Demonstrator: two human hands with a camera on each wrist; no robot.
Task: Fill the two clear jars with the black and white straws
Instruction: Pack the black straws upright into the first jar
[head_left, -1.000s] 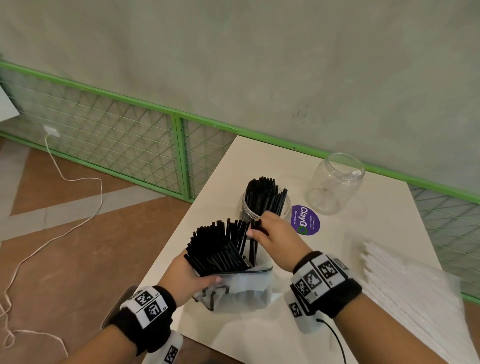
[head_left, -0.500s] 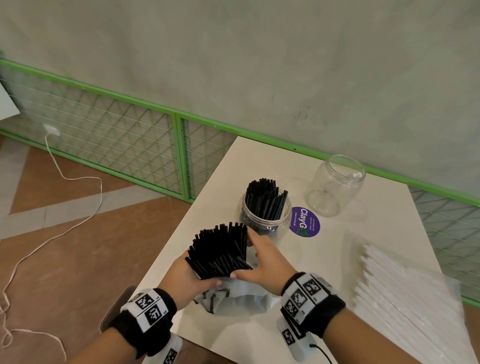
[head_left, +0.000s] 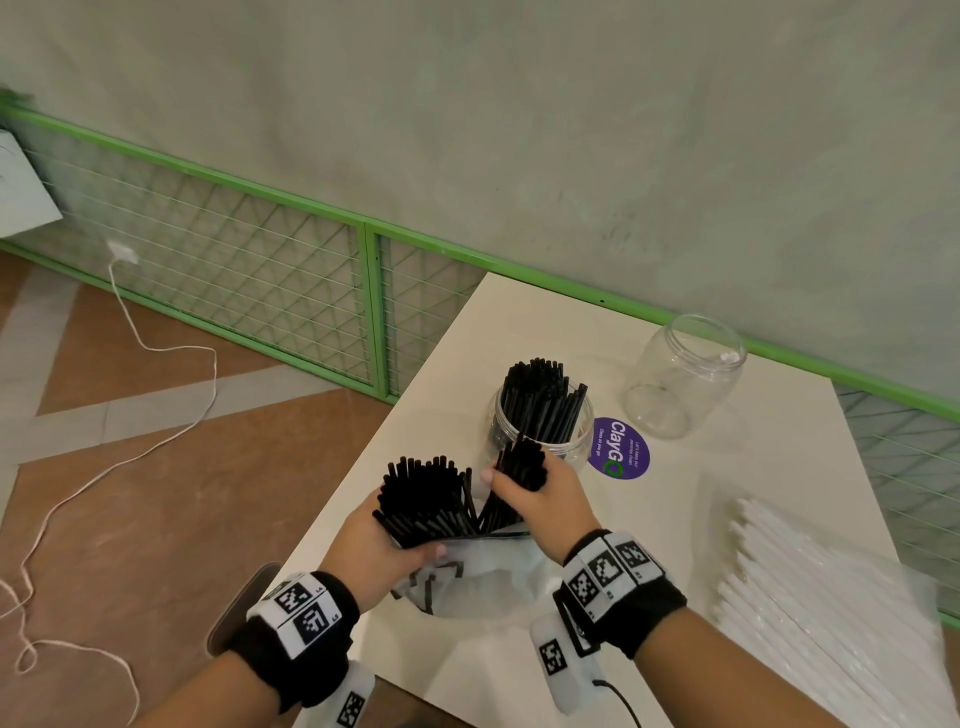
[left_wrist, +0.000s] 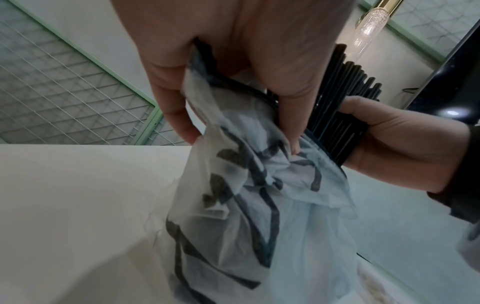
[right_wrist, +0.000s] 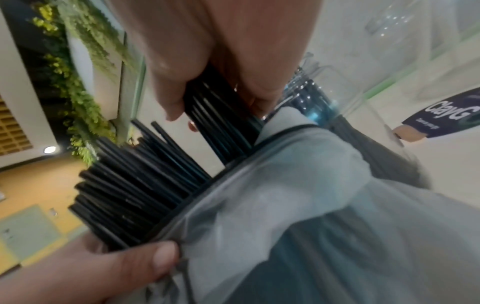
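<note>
My left hand (head_left: 382, 551) grips the mouth of a crumpled white plastic bag (head_left: 478, 577), thumb over its black-edged rim and fingers curled round the fan of black straws (head_left: 423, 499) standing out of it. From the left wrist view the bag (left_wrist: 249, 205) hangs below my palm, black print on it, its bottom on the white bench (head_left: 727, 478).

My right hand (head_left: 540, 501), just right of my left, is closed round a smaller bunch of black straws (head_left: 519, 467); their lower ends sit inside the bag mouth and their tops stick up past my knuckles. In the right wrist view thumb and fingers (right_wrist: 168, 90) wrap that bunch tightly.

Just beyond my right hand stands a clear jar (head_left: 540, 426) with black straws upright in it, leaning to one side. To the right of it, flat on the bench, is a purple round sticker (head_left: 621, 449) reading ClayGO. Further out and to the right stands the second clear jar (head_left: 683, 374), nothing in it that I can see.

Well right of my right wrist lies a stack of white straws (head_left: 821, 597) in clear wrap, at the bench's near right corner.

Both wrists carry black bands with printed markers.
</note>
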